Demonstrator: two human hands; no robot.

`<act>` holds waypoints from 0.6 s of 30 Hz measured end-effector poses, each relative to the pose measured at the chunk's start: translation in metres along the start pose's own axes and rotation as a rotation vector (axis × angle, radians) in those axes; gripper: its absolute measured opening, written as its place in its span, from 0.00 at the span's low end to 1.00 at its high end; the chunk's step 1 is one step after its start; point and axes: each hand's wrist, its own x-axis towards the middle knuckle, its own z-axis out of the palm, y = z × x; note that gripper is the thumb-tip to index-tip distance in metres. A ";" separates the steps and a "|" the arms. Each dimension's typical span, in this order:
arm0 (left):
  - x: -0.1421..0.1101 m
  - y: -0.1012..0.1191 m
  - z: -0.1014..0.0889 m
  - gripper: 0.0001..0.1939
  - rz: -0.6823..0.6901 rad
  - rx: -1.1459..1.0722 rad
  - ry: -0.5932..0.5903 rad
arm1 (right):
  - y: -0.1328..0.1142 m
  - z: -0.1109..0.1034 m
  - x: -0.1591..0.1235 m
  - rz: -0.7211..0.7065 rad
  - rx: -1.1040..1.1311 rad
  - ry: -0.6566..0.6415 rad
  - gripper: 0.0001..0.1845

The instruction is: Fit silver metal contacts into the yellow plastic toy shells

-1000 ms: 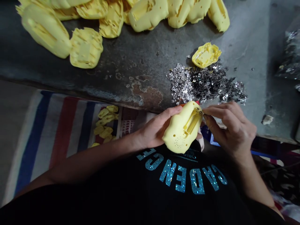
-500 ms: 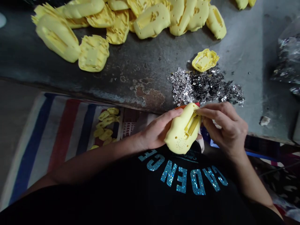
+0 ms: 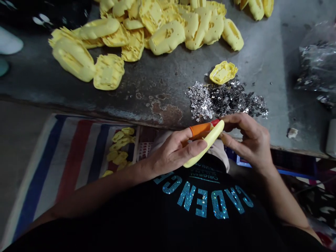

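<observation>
My left hand (image 3: 178, 150) grips a yellow plastic shell (image 3: 204, 148), thumb on one face and fingers behind it. The shell is turned edge-on, so its openings are hidden. An orange cover (image 3: 201, 129) wraps my left index finger, with red at its tip. The thumb and index finger of my right hand (image 3: 248, 140) close around the shell's upper end; any small part between them is hidden. Just beyond, a pile of small shiny metal plates (image 3: 228, 99) lies on the grey table (image 3: 162, 84). Another yellow shell piece (image 3: 223, 72), hollow side up, rests at the pile's far edge.
Many yellow shells (image 3: 168, 36) are heaped at the back of the table. A clear plastic bag (image 3: 315, 66) of metal pieces lies at the right. Below the table edge, more yellow shells (image 3: 120, 143) lie beside striped sheeting (image 3: 73, 150). A whitish lump (image 3: 292, 132) sits near the edge.
The shell has turned from showing its slotted, holed face to edge-on. My right fingers have shifted from the slot to the shell's upper end. The camera view has shifted slightly.
</observation>
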 end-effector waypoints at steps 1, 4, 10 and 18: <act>-0.001 0.001 -0.001 0.36 -0.005 0.015 -0.002 | 0.000 0.002 -0.003 -0.010 0.004 0.016 0.15; -0.002 0.000 0.001 0.36 -0.027 0.034 0.013 | 0.002 0.006 -0.013 -0.012 0.011 0.066 0.18; -0.001 -0.006 0.007 0.35 -0.023 -0.027 -0.018 | 0.008 0.015 -0.036 0.083 0.114 0.117 0.19; -0.001 -0.006 -0.029 0.38 0.370 0.424 -0.027 | 0.009 0.058 -0.043 0.636 0.930 0.182 0.17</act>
